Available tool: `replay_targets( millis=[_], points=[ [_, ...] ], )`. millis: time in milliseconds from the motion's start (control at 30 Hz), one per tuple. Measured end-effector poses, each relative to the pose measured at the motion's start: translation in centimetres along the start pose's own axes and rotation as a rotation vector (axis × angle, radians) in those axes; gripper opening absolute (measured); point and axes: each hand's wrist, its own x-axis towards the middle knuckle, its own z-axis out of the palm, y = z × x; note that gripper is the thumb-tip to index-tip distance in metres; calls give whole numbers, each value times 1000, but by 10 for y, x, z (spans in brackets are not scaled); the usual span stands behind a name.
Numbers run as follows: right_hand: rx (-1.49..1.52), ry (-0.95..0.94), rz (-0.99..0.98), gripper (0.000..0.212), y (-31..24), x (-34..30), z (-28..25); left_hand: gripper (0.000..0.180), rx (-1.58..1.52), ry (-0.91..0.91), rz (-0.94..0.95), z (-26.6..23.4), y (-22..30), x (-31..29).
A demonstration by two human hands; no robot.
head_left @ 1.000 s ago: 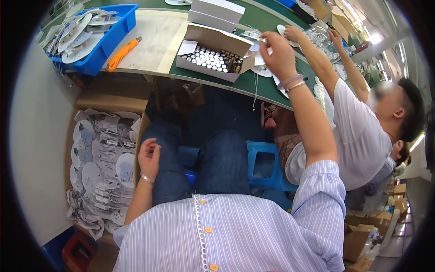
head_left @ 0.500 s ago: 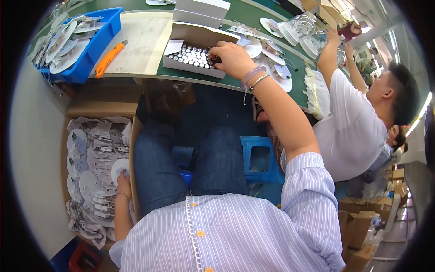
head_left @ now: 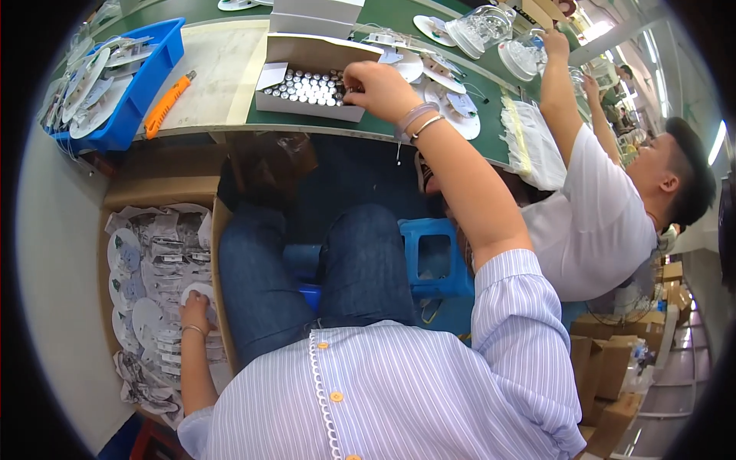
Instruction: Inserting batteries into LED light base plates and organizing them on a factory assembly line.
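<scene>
My right hand (head_left: 379,90) reaches into an open white cardboard box (head_left: 307,110) on the bench. Its fingers are curled at the right end of tightly packed silver-topped batteries (head_left: 307,86); what the fingertips pinch, if anything, is hidden. Down on the left, my left hand (head_left: 196,311) grips the edge of a white round disc (head_left: 198,289) inside a large carton (head_left: 217,261). Crumpled printed paper (head_left: 182,230) lines that carton, and several more white discs with small parts (head_left: 123,249) stand along its left side.
A blue bin (head_left: 162,65) of wired discs and an orange cutter knife (head_left: 167,106) lie on the bench's left. More wired discs (head_left: 460,115) sit right of the battery box. A co-worker (head_left: 606,207) handles clear domes (head_left: 479,32). A blue stool (head_left: 437,257) stands below.
My left hand has shifted slightly left with the disc inside the carton. My right hand stays at the battery box. The view has swung a little, and the co-worker's arm has moved.
</scene>
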Motion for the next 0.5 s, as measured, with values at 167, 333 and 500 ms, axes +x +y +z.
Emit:
replay_targets(
  millis=[167,333,500],
  points=[
    [313,303,130,14,-16,-10,-14,25,-353,108,127,-7,-31,-7],
    [1103,491,406,17,-30,-33,-14,12,-673,650,187,-70,-11,-34],
    [1361,503,505,19,-60,-56,-9,12,-867,1010,166,-122,34,-71]
  ],
)
